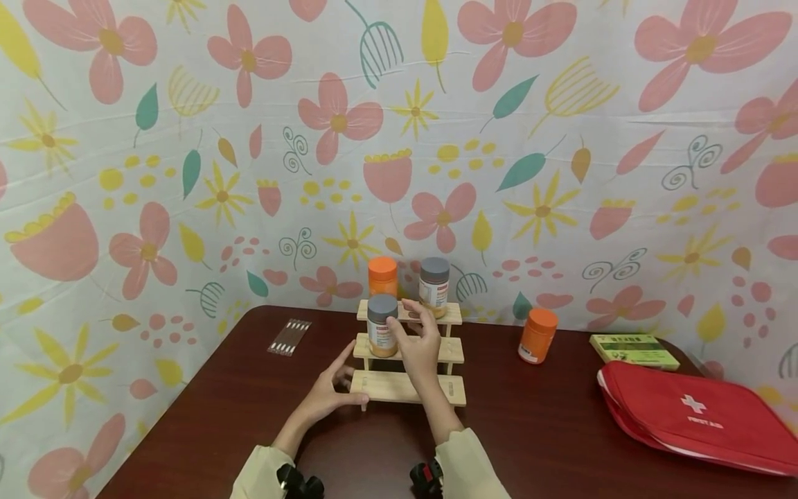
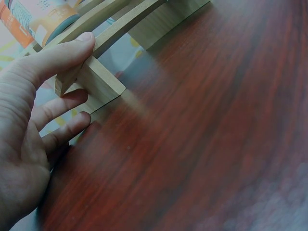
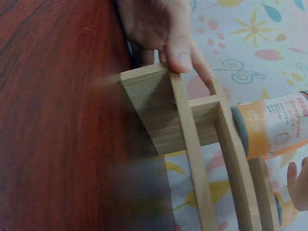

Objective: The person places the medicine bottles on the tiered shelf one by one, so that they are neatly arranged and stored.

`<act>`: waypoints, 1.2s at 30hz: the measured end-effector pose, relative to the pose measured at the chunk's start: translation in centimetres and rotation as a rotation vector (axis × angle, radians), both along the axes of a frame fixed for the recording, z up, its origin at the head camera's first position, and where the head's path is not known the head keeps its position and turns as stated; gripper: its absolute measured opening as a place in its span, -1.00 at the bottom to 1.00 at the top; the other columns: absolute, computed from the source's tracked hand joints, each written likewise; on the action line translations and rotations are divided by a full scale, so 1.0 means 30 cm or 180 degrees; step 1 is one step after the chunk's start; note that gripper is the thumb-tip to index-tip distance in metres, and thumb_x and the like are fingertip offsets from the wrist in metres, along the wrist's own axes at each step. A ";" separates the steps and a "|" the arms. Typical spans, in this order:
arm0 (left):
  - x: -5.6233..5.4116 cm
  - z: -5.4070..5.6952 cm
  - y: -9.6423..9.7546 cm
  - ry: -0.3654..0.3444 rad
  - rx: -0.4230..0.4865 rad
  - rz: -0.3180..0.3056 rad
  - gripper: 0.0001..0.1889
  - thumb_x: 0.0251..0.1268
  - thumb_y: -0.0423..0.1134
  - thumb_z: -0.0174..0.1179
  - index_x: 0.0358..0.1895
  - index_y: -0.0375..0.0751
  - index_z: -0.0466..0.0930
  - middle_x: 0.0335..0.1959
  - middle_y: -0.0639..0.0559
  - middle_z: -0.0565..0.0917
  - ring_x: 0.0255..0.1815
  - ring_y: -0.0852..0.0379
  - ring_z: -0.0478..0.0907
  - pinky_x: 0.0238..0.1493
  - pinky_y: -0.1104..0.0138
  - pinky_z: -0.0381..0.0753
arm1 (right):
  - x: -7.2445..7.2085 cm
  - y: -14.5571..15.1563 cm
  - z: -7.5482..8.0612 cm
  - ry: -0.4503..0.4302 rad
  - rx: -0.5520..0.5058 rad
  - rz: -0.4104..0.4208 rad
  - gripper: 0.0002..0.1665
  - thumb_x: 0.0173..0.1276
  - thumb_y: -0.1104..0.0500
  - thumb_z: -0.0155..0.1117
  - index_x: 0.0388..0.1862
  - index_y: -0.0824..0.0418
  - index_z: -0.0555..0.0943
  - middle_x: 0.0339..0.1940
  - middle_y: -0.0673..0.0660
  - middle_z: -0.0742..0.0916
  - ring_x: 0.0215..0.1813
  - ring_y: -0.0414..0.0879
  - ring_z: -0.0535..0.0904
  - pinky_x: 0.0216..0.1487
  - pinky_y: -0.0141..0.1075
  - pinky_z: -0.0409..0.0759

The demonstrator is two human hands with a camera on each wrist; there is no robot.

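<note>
A three-tier wooden stand (image 1: 408,389) stands on the table. At its left end, my left hand (image 1: 329,394) grips the lowest step, with the thumb (image 2: 72,50) on the front edge and fingers around the side. On the middle step, toward the left, stands a grey-capped supplement bottle (image 1: 382,331) with a white and orange label. My right hand (image 1: 419,346) is just right of this bottle, fingers spread and thumb by its side; contact is unclear. An orange-capped bottle (image 1: 383,272) and another grey-capped bottle (image 1: 434,285) occupy the top step.
Right of the stand, an orange bottle (image 1: 537,336) stands on the dark wood table (image 1: 517,423). Farther right are a green and yellow box (image 1: 634,351) and a red first aid pouch (image 1: 692,416). A pack of cotton swabs (image 1: 289,337) lies at left. Behind hangs a flowered cloth (image 1: 399,138).
</note>
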State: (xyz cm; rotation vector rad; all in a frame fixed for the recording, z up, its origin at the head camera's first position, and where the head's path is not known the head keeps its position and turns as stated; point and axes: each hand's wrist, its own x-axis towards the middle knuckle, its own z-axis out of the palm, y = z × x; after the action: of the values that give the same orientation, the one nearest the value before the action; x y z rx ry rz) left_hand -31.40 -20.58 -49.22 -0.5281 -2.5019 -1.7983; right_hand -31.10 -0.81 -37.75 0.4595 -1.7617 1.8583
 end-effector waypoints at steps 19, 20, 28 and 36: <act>0.006 0.003 -0.001 0.0034 -0.0005 -0.0044 0.13 0.02 -0.25 0.48 0.60 -0.02 -0.13 -0.11 -0.22 0.68 -0.30 0.17 0.57 -0.13 0.34 0.51 | -0.118 0.147 -0.023 0.0383 -0.0607 -0.0749 -0.68 0.27 0.29 0.37 -0.08 0.48 0.60 -0.09 0.43 0.66 -0.08 -0.17 0.50 -0.01 -0.46 0.54; 0.007 0.006 -0.001 0.0026 0.0001 -0.0036 0.13 0.01 -0.26 0.48 0.60 -0.02 -0.12 -0.11 -0.22 0.68 -0.30 0.17 0.57 -0.12 0.34 0.51 | -0.120 0.155 -0.023 0.0389 -0.0604 -0.0784 -0.68 0.27 0.29 0.37 -0.08 0.49 0.60 -0.10 0.42 0.66 -0.09 -0.18 0.51 -0.01 -0.46 0.55; 0.005 0.015 -0.005 0.0026 -0.0014 -0.0042 0.13 0.01 -0.26 0.48 0.60 0.03 -0.12 -0.11 -0.22 0.67 -0.28 0.14 0.57 -0.11 0.34 0.50 | -0.140 0.252 -0.032 0.0388 -0.0497 -0.0959 -0.69 0.23 0.35 0.39 -0.08 0.48 0.61 -0.12 0.42 0.67 -0.11 -0.20 0.56 -0.08 -0.51 0.54; 0.007 0.012 -0.001 0.0029 -0.0010 -0.0058 0.13 0.02 -0.23 0.49 0.60 0.02 -0.13 -0.10 -0.22 0.68 -0.29 0.15 0.58 -0.11 0.34 0.50 | -0.113 0.351 -0.006 0.0345 -0.0231 -0.1043 -0.63 0.23 0.43 0.33 0.00 0.58 0.55 -0.05 0.50 0.61 -0.10 -0.37 0.47 -0.05 -0.49 0.53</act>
State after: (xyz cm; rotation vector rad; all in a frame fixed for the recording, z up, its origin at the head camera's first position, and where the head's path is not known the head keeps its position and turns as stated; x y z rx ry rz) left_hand -31.18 -20.62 -48.86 -0.5600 -2.5025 -1.7943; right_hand -34.49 9.71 -37.92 0.2228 -1.5845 1.6286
